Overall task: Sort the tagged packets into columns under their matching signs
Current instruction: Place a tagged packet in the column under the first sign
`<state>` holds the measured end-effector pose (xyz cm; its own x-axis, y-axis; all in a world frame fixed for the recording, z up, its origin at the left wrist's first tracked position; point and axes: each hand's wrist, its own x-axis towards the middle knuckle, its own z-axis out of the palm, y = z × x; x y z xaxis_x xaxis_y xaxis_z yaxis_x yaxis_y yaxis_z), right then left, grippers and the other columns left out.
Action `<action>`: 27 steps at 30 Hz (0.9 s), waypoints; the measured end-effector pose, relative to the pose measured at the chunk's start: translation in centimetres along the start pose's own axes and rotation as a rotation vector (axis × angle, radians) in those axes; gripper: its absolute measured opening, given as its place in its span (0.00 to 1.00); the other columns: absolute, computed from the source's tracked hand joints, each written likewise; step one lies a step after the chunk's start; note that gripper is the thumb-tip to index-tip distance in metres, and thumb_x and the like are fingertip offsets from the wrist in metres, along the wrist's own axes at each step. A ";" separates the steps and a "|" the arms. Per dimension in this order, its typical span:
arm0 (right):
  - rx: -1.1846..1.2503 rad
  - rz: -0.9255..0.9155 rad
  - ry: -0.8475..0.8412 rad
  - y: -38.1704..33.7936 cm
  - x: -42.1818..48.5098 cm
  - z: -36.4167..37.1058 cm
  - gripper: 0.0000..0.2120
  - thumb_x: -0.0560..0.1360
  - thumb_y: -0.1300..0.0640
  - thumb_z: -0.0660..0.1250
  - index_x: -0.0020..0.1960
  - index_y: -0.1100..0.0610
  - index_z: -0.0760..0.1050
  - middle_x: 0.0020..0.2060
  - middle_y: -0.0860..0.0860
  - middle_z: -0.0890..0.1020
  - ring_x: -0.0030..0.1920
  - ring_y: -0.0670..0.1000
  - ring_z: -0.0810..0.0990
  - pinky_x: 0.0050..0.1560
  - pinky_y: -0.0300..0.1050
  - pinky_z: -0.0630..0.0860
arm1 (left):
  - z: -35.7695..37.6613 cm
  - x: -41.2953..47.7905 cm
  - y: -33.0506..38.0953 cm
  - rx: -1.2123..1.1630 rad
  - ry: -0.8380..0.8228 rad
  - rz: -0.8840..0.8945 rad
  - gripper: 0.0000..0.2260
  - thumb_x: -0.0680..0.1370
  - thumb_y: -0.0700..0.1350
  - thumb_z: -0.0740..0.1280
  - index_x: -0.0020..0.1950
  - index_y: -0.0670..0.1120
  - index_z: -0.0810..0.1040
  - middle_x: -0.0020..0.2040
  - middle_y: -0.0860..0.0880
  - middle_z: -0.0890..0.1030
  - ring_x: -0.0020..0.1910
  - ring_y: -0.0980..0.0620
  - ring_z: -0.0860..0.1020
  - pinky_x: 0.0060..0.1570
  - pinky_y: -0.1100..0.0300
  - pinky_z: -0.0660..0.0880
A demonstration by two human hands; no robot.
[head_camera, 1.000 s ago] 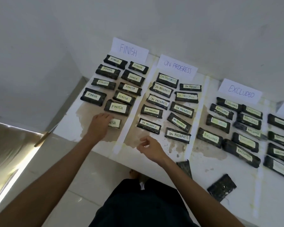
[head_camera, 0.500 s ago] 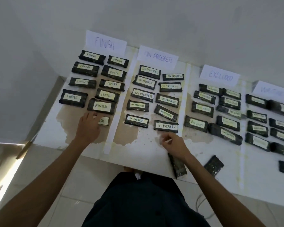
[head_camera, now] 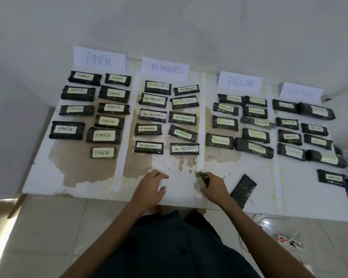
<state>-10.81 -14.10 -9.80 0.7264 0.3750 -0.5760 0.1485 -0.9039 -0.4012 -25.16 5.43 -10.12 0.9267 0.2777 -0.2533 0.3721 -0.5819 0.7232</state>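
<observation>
The right hand (head_camera: 212,188) grips a dark packet (head_camera: 203,176) near the front edge of the table (head_camera: 309,197). The left hand (head_camera: 150,187) rests beside it with relaxed fingers, holding nothing.

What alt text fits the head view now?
The right hand grips a dark packet near the front edge of the board; the left hand rests beside it. Beyond, tagged packets lie in columns under FINISH, ON PROGRESS, EXCLUDED and WAITING signs.

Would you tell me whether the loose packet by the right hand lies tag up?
Not tag up: the loose packet shows only dark wrap, no label. Tag down or untagged, cannot tell.
</observation>
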 end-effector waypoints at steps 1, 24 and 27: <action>0.168 0.049 -0.026 -0.1 0.1 -0.8 0.15 0.72 0.62 0.67 0.58 0.60 0.74 0.49 0.59 0.80 0.44 0.56 0.78 0.44 0.45 0.75 | 0.5 0.1 0.9 -0.028 -0.028 -0.003 0.16 0.75 0.41 0.65 0.63 0.47 0.74 0.58 0.49 0.74 0.59 0.52 0.71 0.61 0.60 0.68; 1.112 0.199 -0.082 2.4 -0.6 -5.1 0.13 0.71 0.65 0.71 0.55 0.63 0.76 0.50 0.60 0.82 0.48 0.56 0.83 0.46 0.49 0.81 | 8.3 5.4 12.0 0.006 -0.123 -0.044 0.26 0.70 0.50 0.68 0.66 0.48 0.65 0.56 0.46 0.70 0.54 0.46 0.73 0.50 0.48 0.76; 1.011 0.165 -0.106 4.2 -0.4 -6.8 0.11 0.72 0.60 0.71 0.54 0.59 0.76 0.50 0.57 0.83 0.48 0.53 0.83 0.49 0.47 0.81 | 9.1 7.2 12.8 0.137 -0.132 0.005 0.31 0.69 0.46 0.68 0.70 0.44 0.62 0.59 0.44 0.69 0.56 0.43 0.72 0.52 0.47 0.75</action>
<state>-5.89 -19.47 -6.41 0.6164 0.3225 -0.7184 -0.6173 -0.3686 -0.6951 -13.22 -6.92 -8.57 0.9241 0.1776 -0.3384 0.3631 -0.6838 0.6329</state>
